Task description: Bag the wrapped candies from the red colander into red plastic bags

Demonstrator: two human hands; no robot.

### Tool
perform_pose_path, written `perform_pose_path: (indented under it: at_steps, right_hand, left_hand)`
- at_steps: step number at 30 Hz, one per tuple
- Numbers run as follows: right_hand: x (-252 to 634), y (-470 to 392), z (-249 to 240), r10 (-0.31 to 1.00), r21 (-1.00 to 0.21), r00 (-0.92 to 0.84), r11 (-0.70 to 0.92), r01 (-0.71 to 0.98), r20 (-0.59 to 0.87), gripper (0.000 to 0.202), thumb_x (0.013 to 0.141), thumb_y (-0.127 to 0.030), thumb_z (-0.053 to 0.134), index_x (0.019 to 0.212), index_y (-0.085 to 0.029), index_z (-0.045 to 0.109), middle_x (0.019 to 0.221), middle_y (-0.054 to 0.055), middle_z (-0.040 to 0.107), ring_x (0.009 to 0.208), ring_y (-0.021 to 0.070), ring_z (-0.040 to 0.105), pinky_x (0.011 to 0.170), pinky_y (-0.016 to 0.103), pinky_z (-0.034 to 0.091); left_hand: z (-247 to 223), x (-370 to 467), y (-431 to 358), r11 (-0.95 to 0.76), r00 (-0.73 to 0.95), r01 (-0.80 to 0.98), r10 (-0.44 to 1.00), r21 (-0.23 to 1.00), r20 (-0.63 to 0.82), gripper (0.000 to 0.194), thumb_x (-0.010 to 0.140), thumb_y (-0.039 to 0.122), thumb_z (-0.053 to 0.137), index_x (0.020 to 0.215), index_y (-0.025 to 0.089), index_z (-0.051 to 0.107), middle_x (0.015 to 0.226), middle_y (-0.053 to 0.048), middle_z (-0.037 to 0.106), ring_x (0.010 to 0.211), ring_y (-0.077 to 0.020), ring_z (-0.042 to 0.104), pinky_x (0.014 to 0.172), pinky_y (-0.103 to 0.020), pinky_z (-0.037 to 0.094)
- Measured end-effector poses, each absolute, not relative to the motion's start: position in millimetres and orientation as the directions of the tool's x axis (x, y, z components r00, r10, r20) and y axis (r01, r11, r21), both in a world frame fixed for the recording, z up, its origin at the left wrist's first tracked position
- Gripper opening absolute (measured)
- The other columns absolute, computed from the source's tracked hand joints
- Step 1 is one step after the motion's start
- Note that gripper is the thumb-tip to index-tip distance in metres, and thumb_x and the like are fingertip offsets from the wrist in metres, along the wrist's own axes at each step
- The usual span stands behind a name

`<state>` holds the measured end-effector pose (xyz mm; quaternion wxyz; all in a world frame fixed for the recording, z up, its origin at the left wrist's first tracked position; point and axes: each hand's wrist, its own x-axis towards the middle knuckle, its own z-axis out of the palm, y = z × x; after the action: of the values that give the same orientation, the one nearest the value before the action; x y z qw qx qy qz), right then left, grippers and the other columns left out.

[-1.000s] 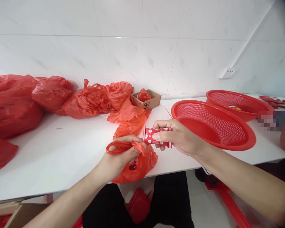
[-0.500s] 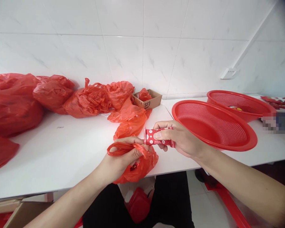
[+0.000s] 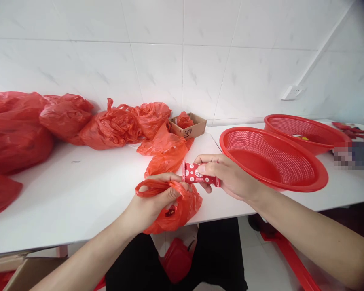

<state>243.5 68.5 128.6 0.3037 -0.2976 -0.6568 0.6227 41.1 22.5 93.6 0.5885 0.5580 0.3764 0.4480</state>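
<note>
Little has moved, though the wrapped red packet [image 3: 195, 174] shows more print beside the thumb of the right hand [image 3: 232, 174]; at the frame's centre, that hand pinches it between thumb and fingers, long axis running left to right; its left end lies at the fingertips of the left hand [image 3: 153, 204], closed on the red bag [image 3: 188, 208] just below.

Red patterned packet [image 3: 193, 173], seemingly sealed

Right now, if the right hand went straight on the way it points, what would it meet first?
Likely the left hand; the red packet in the right hand ends beside the left fingertips, though contact is unclear.
</note>
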Motion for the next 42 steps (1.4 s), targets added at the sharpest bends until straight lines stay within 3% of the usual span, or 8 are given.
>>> perform_pose_path:
  at_steps: [8, 28, 37, 42]
  right_hand:
    - [241, 70, 128, 0.776, -0.997, -0.629, 0.078, 0.026, 0.044, 0.016, 0.083, -0.028, 0.055, 0.071, -0.017, 0.055, 0.06, -0.002, 0.052, 0.052, 0.009, 0.047, 0.049, 0.023, 0.038]
    - [243, 72, 133, 0.789, -0.979, -0.605, 0.188, 0.075, 0.105, 0.018, 0.083, -0.026, 0.056, 0.069, -0.017, 0.052, 0.057, -0.005, 0.051, 0.049, 0.0059, 0.046, 0.046, 0.02, 0.033]
    - [241, 74, 124, 0.794, -0.994, -0.601, 0.106, -0.003, 0.087, 0.021, 0.083, -0.031, 0.056, 0.068, -0.017, 0.053, 0.058, -0.003, 0.051, 0.051, 0.008, 0.046, 0.049, 0.022, 0.037]
    - [242, 73, 123, 0.798, -0.998, -0.599, 0.064, -0.023, 0.065, 0.023, 0.084, -0.03, 0.055, 0.066, -0.017, 0.052, 0.054, -0.004, 0.047, 0.048, 0.0073, 0.042, 0.047, 0.022, 0.033]
  left_hand:
    - [91, 40, 23, 0.011, 0.306, -0.135, 0.951, 0.991, 0.031, 0.023, 0.077, 0.042, 0.073, 0.083, 0.019, 0.069, 0.075, 0.0, 0.063, 0.059, -0.009, 0.049, 0.054, -0.02, 0.04]
    - [91, 41, 29, 0.006, 0.305, -0.06, 0.952, 0.998, 0.013, 0.02, 0.082, 0.036, 0.069, 0.078, 0.017, 0.065, 0.068, 0.002, 0.058, 0.055, -0.0073, 0.046, 0.051, -0.019, 0.036]
    - [91, 42, 28, -0.026, 0.303, -0.034, 0.952, 0.999, 0.035, 0.02, 0.084, 0.037, 0.066, 0.081, 0.018, 0.067, 0.068, 0.002, 0.057, 0.051, -0.0058, 0.04, 0.052, -0.021, 0.034]
    - [94, 45, 28, -0.013, 0.302, -0.041, 0.953, 0.999, 0.025, 0.026, 0.085, 0.043, 0.064, 0.082, 0.017, 0.066, 0.06, 0.003, 0.053, 0.052, -0.0078, 0.041, 0.052, -0.022, 0.033]
